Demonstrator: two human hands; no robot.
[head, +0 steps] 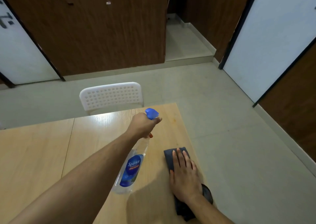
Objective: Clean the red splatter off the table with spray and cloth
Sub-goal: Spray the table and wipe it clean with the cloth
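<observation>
Right hand [185, 177] flat with straight fingers pressing on grey cloth [171, 155] near table [42, 146] right edge, left hand [145, 125] curled around neck of spray bottle [130, 169], held above table, blue nozzle aimed at faint reddish stain [174, 119], white chair [111, 96] behind table

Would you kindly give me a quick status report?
Left hand gripping spray bottle, nozzle toward table's far corner. Right hand flat on cloth. Nothing obstructing.

The clear plastic spray bottle [130, 165] with a blue trigger head bears a blue oval label reading "Sparkle"; the smaller red line beneath is illegible.
</observation>
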